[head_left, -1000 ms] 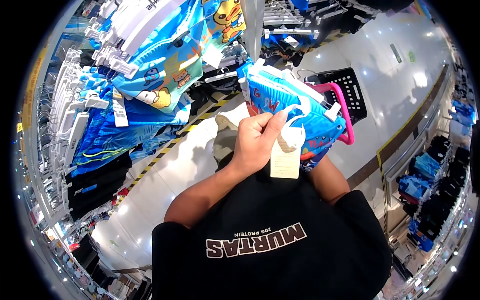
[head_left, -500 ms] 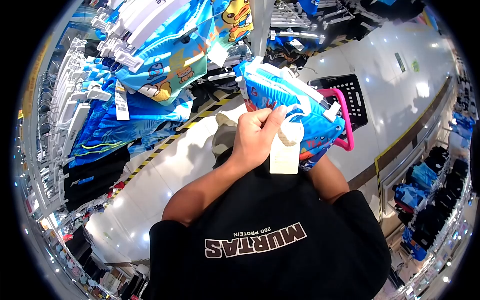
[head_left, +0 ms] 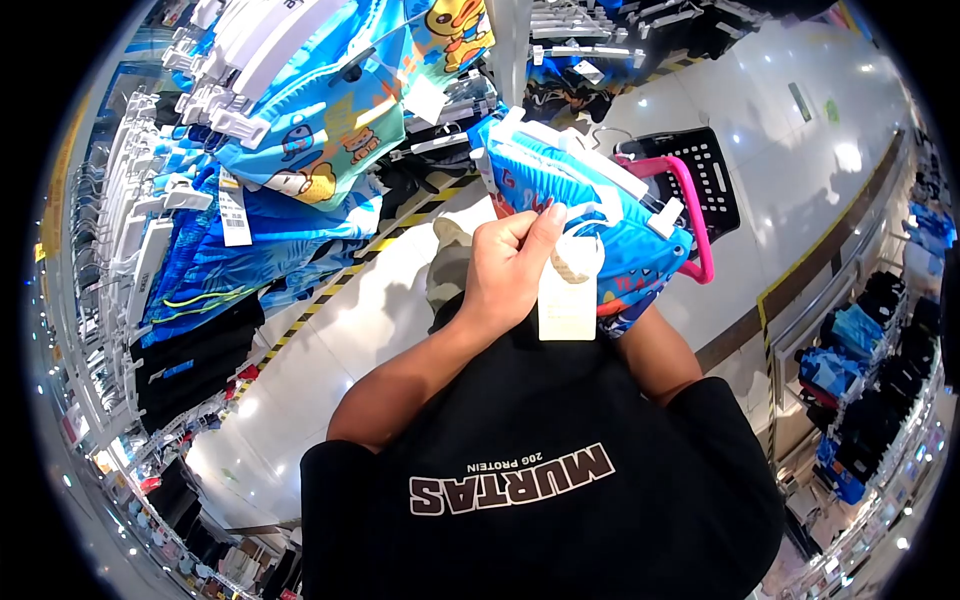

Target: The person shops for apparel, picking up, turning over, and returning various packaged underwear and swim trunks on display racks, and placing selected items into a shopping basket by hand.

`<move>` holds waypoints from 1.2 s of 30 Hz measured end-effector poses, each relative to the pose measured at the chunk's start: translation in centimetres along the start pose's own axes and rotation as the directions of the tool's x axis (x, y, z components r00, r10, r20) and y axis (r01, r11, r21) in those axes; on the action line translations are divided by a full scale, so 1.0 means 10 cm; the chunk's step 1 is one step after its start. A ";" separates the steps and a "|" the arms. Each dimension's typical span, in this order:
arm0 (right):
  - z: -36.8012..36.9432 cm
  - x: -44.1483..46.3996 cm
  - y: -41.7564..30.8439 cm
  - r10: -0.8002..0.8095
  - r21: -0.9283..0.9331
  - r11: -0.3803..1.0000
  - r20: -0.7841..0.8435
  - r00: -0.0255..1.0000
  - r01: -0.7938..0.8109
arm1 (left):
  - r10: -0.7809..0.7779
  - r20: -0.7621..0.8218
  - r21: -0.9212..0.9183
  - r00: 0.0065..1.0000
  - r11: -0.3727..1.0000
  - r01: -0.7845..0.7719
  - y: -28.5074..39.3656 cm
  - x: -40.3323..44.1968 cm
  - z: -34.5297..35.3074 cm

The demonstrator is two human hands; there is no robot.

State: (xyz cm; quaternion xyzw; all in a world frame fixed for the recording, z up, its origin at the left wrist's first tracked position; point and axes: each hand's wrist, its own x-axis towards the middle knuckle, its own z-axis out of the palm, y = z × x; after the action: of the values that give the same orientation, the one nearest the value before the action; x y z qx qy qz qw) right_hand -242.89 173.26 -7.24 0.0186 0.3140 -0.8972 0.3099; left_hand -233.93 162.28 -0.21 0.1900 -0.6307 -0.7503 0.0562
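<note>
My left hand [head_left: 505, 265] is closed in front of a pair of bright blue children's swim shorts [head_left: 640, 245], thumb on top, pinching the white drawstring [head_left: 600, 210] at the waistband. Colourful printed letters and shapes cover the fabric. A white clip hanger [head_left: 605, 165] grips the shorts along the waist. Beside my fingers dangles a pale paper tag [head_left: 567, 312] with print too small to read. My right forearm [head_left: 660, 350] reaches up behind the shorts, which hide my right hand.
A black shopping basket [head_left: 722, 185] with a pink handle [head_left: 700, 225] lies just beyond the shorts. At left, a rack holds blue printed shorts [head_left: 320, 150] on white hangers [head_left: 150, 225]. Yellow-black striped tape [head_left: 300, 325] runs along the tiled floor [head_left: 310, 390]. More garments [head_left: 850, 390] line the right side.
The view has shifted slightly, so the racks and basket sit a little differently in frame. My left hand keeps the same hold at the shorts' waistband.
</note>
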 end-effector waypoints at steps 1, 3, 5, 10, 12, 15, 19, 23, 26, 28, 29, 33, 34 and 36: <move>0.00 0.01 0.01 -0.002 0.008 1.000 0.001 1.000 0.002 | -0.004 0.006 0.000 1.000 1.000 0.004 -0.02 -0.01 0.00; 0.00 0.00 0.01 -0.004 0.003 1.000 -0.006 1.000 0.004 | -0.038 0.006 -0.049 0.999 0.998 0.039 -0.02 -0.02 0.04; 0.01 0.01 0.01 -0.001 0.006 1.000 -0.005 1.000 0.001 | -0.075 0.040 -0.065 0.996 0.995 0.078 -0.03 -0.02 0.03; 0.01 0.04 0.02 0.004 0.014 1.000 0.000 1.000 -0.004 | -0.107 0.055 -0.153 0.993 0.982 0.115 -0.05 -0.02 0.06; 0.00 0.05 0.02 0.008 0.015 1.000 0.000 1.000 -0.008 | -0.221 0.034 -0.289 0.975 0.932 0.221 0.02 -0.01 0.13; -0.01 0.04 0.01 0.017 0.011 1.000 -0.002 1.000 -0.017 | -0.235 0.345 -0.592 0.909 0.697 0.405 -0.03 0.03 -0.05; -0.02 0.06 0.01 0.015 0.008 1.000 -0.007 1.000 -0.014 | -0.184 0.529 -0.766 0.828 0.317 0.560 -0.17 0.05 -0.16; -0.03 0.10 -0.01 0.012 0.023 1.000 -0.010 1.000 -0.011 | -0.097 0.574 -0.781 0.813 0.233 0.579 -0.21 0.05 -0.13; -0.05 0.12 -0.02 0.008 0.041 0.999 -0.009 1.000 -0.008 | -0.057 0.580 -0.793 0.813 0.188 0.579 -0.21 0.04 -0.15; -0.05 0.16 -0.02 -0.001 0.064 0.998 -0.004 1.000 0.001 | -0.047 0.584 -0.786 0.810 0.214 0.580 -0.21 0.06 -0.19; -0.06 0.19 -0.02 -0.008 0.081 0.997 -0.004 1.000 0.008 | -0.047 0.588 -0.774 0.807 0.254 0.580 -0.22 0.07 -0.20; -0.10 0.24 -0.16 0.000 0.154 0.988 0.047 0.999 -0.008 | -0.142 0.562 -0.742 0.815 0.348 0.573 -0.17 0.05 -0.23; -0.11 0.25 -0.19 0.006 0.176 0.984 0.065 0.998 -0.017 | -0.168 0.555 -0.714 0.815 0.407 0.570 -0.14 0.06 -0.23; -0.14 0.27 -0.24 0.023 0.230 0.972 0.106 0.994 -0.047 | -0.070 0.630 -0.713 0.774 0.344 0.611 -0.23 0.06 -0.23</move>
State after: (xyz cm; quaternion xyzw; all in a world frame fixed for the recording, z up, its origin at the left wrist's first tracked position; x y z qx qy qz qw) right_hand -246.70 174.07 -7.65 0.0139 0.1902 -0.9219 0.3371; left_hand -233.33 160.40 -2.86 0.0645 -0.0668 -0.9791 -0.1809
